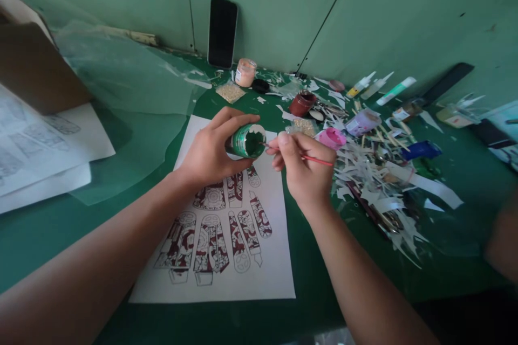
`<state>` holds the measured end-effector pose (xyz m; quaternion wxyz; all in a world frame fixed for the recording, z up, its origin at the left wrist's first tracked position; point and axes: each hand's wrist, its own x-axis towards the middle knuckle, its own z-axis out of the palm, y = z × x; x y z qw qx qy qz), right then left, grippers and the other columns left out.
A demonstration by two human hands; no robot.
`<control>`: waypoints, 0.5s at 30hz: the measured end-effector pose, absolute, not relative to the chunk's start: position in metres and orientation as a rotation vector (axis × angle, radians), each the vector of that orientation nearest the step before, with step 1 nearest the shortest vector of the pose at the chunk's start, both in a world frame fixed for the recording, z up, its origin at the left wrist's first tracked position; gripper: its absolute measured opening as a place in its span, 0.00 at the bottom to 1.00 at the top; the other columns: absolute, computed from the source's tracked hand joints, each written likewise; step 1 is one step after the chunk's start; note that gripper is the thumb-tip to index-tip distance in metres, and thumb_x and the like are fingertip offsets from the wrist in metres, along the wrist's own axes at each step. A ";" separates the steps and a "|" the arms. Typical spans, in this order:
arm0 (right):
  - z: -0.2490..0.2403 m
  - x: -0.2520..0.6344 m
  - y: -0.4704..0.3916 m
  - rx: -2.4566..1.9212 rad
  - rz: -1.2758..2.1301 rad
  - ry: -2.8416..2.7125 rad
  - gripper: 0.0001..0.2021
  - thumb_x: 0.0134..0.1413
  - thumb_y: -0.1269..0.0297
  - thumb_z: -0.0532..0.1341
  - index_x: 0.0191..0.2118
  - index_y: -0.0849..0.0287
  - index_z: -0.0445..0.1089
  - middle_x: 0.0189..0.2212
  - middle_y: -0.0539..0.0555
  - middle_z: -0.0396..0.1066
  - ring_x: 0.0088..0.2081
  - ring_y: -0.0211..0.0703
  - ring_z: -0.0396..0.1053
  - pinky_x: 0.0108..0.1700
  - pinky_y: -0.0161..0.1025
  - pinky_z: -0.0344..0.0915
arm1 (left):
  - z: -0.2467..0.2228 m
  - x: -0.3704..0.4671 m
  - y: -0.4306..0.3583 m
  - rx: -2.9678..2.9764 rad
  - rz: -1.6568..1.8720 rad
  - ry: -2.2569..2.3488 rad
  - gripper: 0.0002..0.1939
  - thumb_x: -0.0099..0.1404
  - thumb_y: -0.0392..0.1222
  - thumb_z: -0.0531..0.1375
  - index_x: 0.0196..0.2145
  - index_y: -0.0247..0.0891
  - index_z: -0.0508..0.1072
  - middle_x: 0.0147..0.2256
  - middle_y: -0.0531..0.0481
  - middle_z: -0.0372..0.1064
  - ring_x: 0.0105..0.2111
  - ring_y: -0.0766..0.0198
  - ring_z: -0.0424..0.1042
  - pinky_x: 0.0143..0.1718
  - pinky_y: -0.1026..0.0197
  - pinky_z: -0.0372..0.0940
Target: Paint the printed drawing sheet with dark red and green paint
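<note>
My left hand [214, 145] is wrapped around a small jar of green paint [242, 140], tilted so that its open mouth faces right. Between the fingers of my right hand [305, 167] is a thin red paintbrush [319, 160]. Its tip reaches to the jar's mouth; whether it touches the paint I cannot tell. Under both hands lies a white sheet [279, 259] printed with ornate outlined shapes, several partly coloured dark red. My left hand hides part of the upper print.
Paper scraps [388, 194] are heaped at right, among a pink paint jar [332, 138], a dark red jar [302, 103] and a blue container [422, 150]. A phone [222, 32] leans on the back wall beside a peach jar [245, 72]. Clear plastic sheeting [129, 145] and more printed sheets [48, 156] lie left.
</note>
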<state>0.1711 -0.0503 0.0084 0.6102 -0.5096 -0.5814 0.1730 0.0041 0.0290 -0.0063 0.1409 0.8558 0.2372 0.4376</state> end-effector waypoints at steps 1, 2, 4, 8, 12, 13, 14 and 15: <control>0.008 0.171 -0.050 -1.182 0.401 -1.338 0.14 0.62 0.57 0.60 0.28 0.58 0.74 0.22 0.48 0.75 0.20 0.30 0.68 0.22 0.30 0.65 | -0.006 0.004 0.029 2.470 1.261 0.686 0.31 0.54 0.34 0.66 0.56 0.39 0.69 0.49 0.45 0.68 0.48 0.55 0.72 0.46 0.56 0.71; 0.008 0.171 -0.049 -1.181 0.400 -1.333 0.14 0.62 0.57 0.60 0.28 0.58 0.73 0.22 0.48 0.75 0.19 0.30 0.68 0.22 0.30 0.65 | -0.006 0.004 0.028 2.468 1.258 0.686 0.31 0.54 0.34 0.66 0.56 0.40 0.69 0.49 0.45 0.68 0.48 0.55 0.72 0.45 0.57 0.71; 0.007 0.172 -0.049 -1.176 0.395 -1.323 0.15 0.62 0.57 0.59 0.27 0.58 0.73 0.21 0.47 0.74 0.19 0.30 0.68 0.22 0.30 0.65 | -0.005 0.004 0.027 2.463 1.252 0.685 0.31 0.54 0.35 0.67 0.56 0.39 0.69 0.50 0.45 0.69 0.48 0.55 0.72 0.44 0.57 0.71; 0.006 0.172 -0.050 -1.160 0.390 -1.283 0.16 0.62 0.54 0.59 0.27 0.57 0.72 0.19 0.47 0.73 0.18 0.30 0.68 0.21 0.31 0.66 | -0.006 0.004 0.028 2.438 1.265 0.696 0.31 0.53 0.37 0.68 0.55 0.38 0.70 0.49 0.44 0.69 0.47 0.55 0.73 0.44 0.57 0.72; 0.006 0.171 -0.049 -1.165 0.404 -1.252 0.18 0.60 0.50 0.59 0.25 0.56 0.71 0.18 0.46 0.71 0.17 0.30 0.67 0.20 0.31 0.65 | -0.008 0.004 0.031 2.401 1.303 0.700 0.30 0.54 0.39 0.68 0.55 0.39 0.70 0.49 0.44 0.69 0.48 0.54 0.72 0.47 0.55 0.71; 0.006 0.171 -0.049 -1.173 0.414 -1.236 0.18 0.60 0.50 0.60 0.25 0.56 0.70 0.18 0.46 0.70 0.17 0.30 0.66 0.19 0.31 0.64 | -0.009 0.004 0.032 2.390 1.324 0.707 0.30 0.54 0.39 0.68 0.55 0.39 0.70 0.48 0.45 0.70 0.48 0.54 0.72 0.47 0.55 0.71; 0.006 0.171 -0.049 -1.181 0.421 -1.209 0.18 0.59 0.50 0.60 0.24 0.56 0.70 0.17 0.46 0.70 0.17 0.30 0.66 0.19 0.31 0.64 | -0.009 0.005 0.032 2.376 1.345 0.721 0.30 0.54 0.40 0.69 0.54 0.39 0.70 0.48 0.45 0.70 0.47 0.54 0.72 0.47 0.54 0.71; 0.006 0.172 -0.048 -1.183 0.423 -1.174 0.18 0.59 0.50 0.60 0.24 0.56 0.69 0.17 0.46 0.69 0.16 0.30 0.65 0.18 0.31 0.64 | -0.009 0.005 0.033 2.359 1.365 0.741 0.30 0.53 0.40 0.69 0.54 0.39 0.71 0.48 0.45 0.70 0.47 0.54 0.72 0.48 0.54 0.71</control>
